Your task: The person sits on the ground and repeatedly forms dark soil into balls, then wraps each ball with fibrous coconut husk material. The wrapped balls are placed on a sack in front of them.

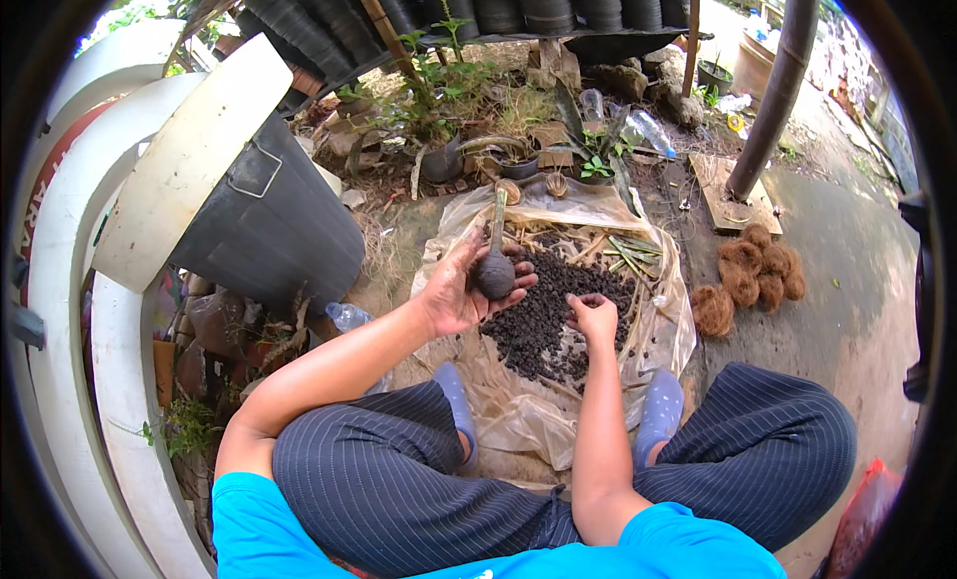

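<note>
On the upturned palm of my left hand (456, 287) rests a dark ball of soil (496, 275). A thick green plant stem (499, 220) rises from this ball, pointing away from me. Soil smears the palm and fingers. My right hand (594, 315) hovers at the right side of a heap of dark crumbly soil (531, 321), fingers curled; whether they pinch anything is hidden. The heap lies on a crumpled translucent plastic sheet (523, 422) between my feet. Strips of green leaf (632, 254) and dry straw-like pieces lie along the heap's far edge.
Balls of brown fibre (755, 269) are piled right of the sheet. Two round dried brown pieces, one nearer the right (555, 184), lie at its far edge. A dark bucket (273, 213) stands left, near a plastic bottle (348, 316). Potted plants (441, 160) and a pole (777, 93) stand beyond.
</note>
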A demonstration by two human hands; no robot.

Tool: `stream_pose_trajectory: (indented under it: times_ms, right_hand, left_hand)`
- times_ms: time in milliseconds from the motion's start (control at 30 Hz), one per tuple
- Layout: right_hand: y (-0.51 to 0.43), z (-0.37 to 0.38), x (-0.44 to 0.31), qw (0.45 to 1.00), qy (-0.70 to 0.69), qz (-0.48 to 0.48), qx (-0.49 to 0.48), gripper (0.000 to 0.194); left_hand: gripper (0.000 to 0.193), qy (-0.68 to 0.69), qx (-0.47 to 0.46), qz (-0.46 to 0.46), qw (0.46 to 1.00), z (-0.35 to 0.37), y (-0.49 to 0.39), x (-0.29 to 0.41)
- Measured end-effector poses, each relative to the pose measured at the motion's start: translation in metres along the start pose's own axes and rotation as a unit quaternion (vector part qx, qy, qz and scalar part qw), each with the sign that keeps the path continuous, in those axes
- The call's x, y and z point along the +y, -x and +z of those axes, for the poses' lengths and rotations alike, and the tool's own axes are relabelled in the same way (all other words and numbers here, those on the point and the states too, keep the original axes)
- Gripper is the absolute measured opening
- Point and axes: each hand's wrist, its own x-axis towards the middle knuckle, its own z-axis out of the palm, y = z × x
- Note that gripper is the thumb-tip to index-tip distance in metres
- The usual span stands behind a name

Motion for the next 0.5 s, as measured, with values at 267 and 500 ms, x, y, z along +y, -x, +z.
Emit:
stream_pose_trajectory:
  times_ms: [267, 500]
  right_hand:
    - [0.007, -0.006, -0.044, 0.99, 0.053, -0.112, -0.064, 0.021]
    - [0.045, 0.006, -0.102, 0.978, -0.001, -0.175, -0.117, 0.024]
  left_hand:
    - [0.066, 0.026, -0.096, -0.061, 0.993, -0.024, -0.007, 0.01]
    - [0.045, -0.091, 0.035, 0.054, 0.994, -0.009, -0.008, -0.007]
